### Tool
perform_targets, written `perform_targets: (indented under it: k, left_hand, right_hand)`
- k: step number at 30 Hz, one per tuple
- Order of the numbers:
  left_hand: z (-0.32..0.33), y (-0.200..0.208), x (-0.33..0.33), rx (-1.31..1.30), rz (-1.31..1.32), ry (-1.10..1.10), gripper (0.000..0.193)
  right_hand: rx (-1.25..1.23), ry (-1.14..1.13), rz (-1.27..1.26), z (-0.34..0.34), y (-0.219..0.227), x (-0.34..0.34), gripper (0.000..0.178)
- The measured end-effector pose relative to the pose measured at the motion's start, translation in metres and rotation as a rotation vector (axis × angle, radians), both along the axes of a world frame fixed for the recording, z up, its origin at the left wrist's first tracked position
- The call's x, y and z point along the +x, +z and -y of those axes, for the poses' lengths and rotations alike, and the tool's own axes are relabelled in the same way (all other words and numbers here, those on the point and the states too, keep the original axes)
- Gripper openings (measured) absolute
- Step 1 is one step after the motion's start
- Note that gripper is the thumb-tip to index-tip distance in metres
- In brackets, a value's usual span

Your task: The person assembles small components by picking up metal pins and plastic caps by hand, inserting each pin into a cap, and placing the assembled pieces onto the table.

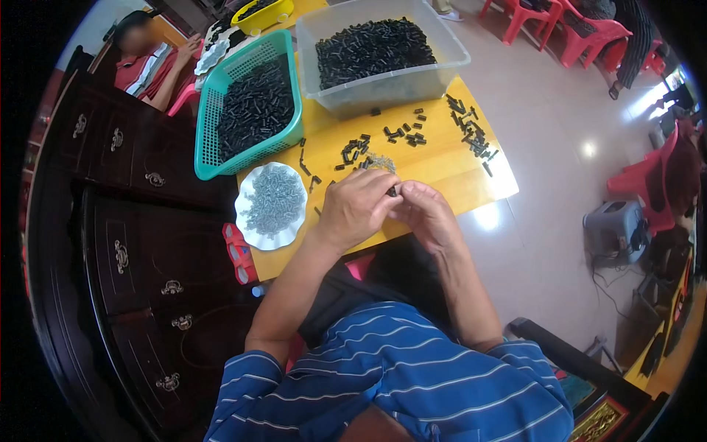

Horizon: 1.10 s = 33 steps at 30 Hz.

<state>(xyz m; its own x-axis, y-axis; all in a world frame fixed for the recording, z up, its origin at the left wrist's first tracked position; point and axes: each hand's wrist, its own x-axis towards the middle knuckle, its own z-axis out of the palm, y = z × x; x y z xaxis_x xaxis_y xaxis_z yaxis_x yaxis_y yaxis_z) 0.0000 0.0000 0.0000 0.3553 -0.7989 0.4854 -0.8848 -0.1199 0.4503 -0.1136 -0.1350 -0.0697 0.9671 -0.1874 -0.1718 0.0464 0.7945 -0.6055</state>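
My left hand (357, 205) and my right hand (428, 215) meet over the front part of the yellow table. Fingers of both are closed around a small black tubular piece (392, 191), mostly covered by the fingertips. Just beyond my knuckles lies a little heap of small clear pieces (380, 163). Loose black pieces (353, 150) are scattered beside it, and a longer row of black pieces (471, 131) lies toward the right edge. Left of my left hand, a white scalloped plate (241, 214) holds many small clear pieces.
A teal basket (202, 136) and a translucent bin (394, 99), both full of black pieces, stand farther back. A yellow container (274, 16) sits beyond them. Dark drawers (147, 250) flank the left side. Another person (158, 66) sits at the far left; red chairs (589, 33) stand far right.
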Motion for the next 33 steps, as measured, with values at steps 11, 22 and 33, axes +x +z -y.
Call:
perform_targets:
  k: [11,22,33]
  left_hand:
    - [-0.007,-0.001,-0.005,-0.055,-0.010,0.035,0.023]
    - [-0.060,0.004,-0.001,0.051,-0.415,-0.096,0.027]
    - [-0.097,0.027,0.125,-0.008,-0.082,0.527,0.016]
  right_hand:
    - [-0.126,0.022,0.007,-0.001,0.005,-0.001,0.020]
    - [-0.407,0.248,-0.029,-0.009,0.010,-0.003,0.014]
    - [-0.550,0.314,-0.068,-0.011,0.006,-0.004,0.021]
